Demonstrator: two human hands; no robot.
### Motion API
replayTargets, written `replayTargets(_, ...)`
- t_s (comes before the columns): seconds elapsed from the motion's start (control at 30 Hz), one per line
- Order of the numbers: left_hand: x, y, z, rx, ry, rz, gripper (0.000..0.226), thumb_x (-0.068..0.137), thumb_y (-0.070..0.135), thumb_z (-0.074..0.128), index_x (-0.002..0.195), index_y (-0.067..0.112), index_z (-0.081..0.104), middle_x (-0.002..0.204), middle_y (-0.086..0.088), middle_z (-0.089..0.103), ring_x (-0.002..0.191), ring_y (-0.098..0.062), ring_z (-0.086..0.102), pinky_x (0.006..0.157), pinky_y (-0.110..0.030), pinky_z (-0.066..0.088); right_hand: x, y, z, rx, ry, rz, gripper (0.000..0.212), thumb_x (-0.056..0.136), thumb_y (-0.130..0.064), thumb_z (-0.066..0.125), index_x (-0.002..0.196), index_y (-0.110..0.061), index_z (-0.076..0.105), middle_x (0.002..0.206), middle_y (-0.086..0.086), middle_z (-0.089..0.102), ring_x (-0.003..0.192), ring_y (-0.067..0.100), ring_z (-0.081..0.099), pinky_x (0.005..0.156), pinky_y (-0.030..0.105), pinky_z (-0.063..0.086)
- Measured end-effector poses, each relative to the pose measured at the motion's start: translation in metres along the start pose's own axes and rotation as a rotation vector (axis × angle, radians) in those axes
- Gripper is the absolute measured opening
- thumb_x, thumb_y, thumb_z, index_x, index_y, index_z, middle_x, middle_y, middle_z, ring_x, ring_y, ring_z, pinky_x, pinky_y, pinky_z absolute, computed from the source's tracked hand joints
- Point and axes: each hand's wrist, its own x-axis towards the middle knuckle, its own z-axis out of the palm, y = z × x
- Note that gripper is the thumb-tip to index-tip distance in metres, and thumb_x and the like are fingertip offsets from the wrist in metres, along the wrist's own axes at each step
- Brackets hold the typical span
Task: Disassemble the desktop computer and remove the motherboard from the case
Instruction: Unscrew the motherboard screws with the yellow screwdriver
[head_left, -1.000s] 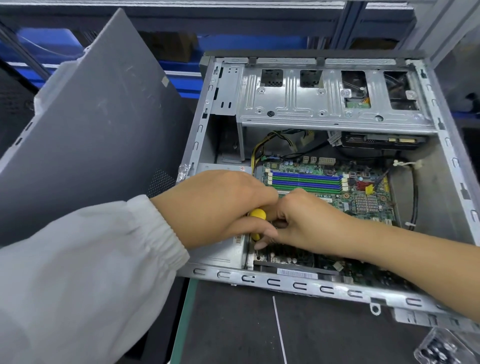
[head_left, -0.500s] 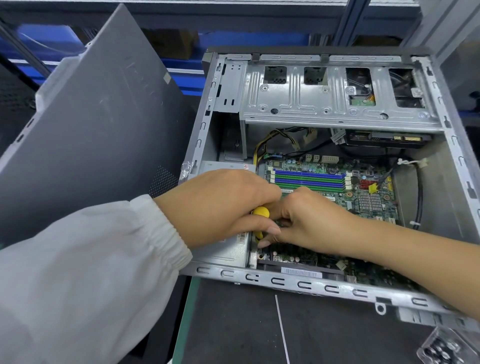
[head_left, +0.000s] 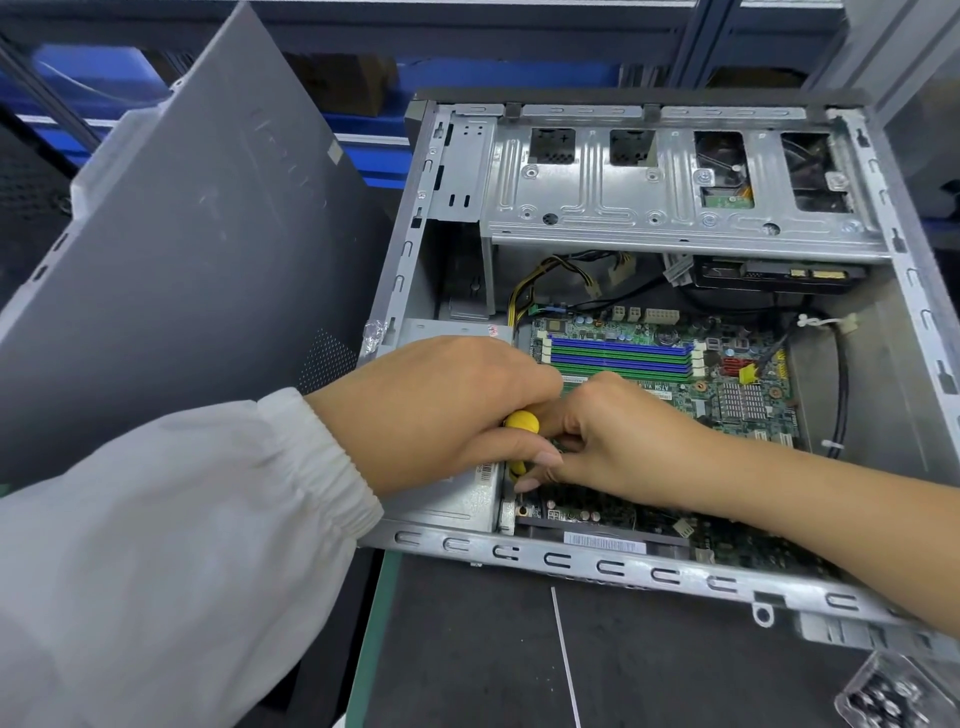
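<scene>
1. This is an electronics repair or disassembly workshop: an opened desktop case lies on its side at 12 to 3 o'clock, its green motherboard and loose cables exposed.
2. A detached grey side panel leans at 10 o'clock, the sort of part set aside during teardown.
3. The work surface is a dark bench mat with a green edge, at 6 o'clock.
4. Blue industrial shelving runs behind, at 11 to 12 o'clock.
5. A clear container of small dark parts sits at 5 o'clock.
6. A white work-coat sleeve with elastic cuff shows at 8 o'clock.
</scene>
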Motion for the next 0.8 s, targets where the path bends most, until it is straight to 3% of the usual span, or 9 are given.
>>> replayTargets(0.53, -0.002, 0.003, -0.002, -0.005, 0.001, -0.005, 0.033, 0.089, 0.051, 0.050, 0.074, 0.026, 0.034, 0.065, 0.014, 0.032, 0.065, 0.005, 0.036, 0.064, -0.024, 0.030, 0.000, 0.000, 0.002, 0.001, 0.014, -0.031, 0.012, 0.076, -0.037, 0.075, 0.075, -0.026, 0.072, 0.041, -0.008, 0.037, 0.052, -0.003, 0.046, 0.046, 0.023, 0.025)
replayTargets(0.63, -0.003, 0.002, -0.003, -0.014, -0.013, 0.015, 0.026, 0.089, 0.049, 0.053, 0.082, 0.025, 0.046, 0.068, 0.019, 0.034, 0.068, 0.008, 0.037, 0.066, -0.022, 0.030, -0.001, 0.001, 0.002, -0.057, 0.021, -0.060, 0.015, 0.077, -0.040, 0.074, 0.075, -0.025, 0.072, 0.040, -0.009, 0.033, 0.046, 0.000, 0.043, 0.046, 0.022, 0.022)
replayTargets(0.77, -0.010, -0.001, -0.011, -0.039, -0.113, 0.090, 0.012, 0.090, 0.035, 0.062, 0.098, 0.028, 0.056, 0.074, 0.024, 0.038, 0.075, 0.010, 0.039, 0.071, -0.022, 0.035, -0.004, 0.000, 0.002, -0.145, -0.028, -0.075, 0.044, 0.077, -0.050, 0.070, 0.052, -0.029, 0.040, 0.042, -0.010, 0.031, 0.040, 0.005, 0.031, 0.045, 0.017, 0.022)
replayTargets(0.8, -0.011, -0.001, -0.011, -0.035, -0.138, 0.101, 0.011, 0.090, 0.033, 0.062, 0.096, 0.028, 0.054, 0.074, 0.024, 0.037, 0.075, 0.008, 0.039, 0.072, -0.023, 0.036, -0.005, 0.000, 0.002, -0.164, -0.054, -0.074, 0.041, 0.078, -0.050, 0.068, 0.054, -0.027, 0.044, 0.045, -0.010, 0.035, 0.043, 0.007, 0.034, 0.045, 0.020, 0.027)
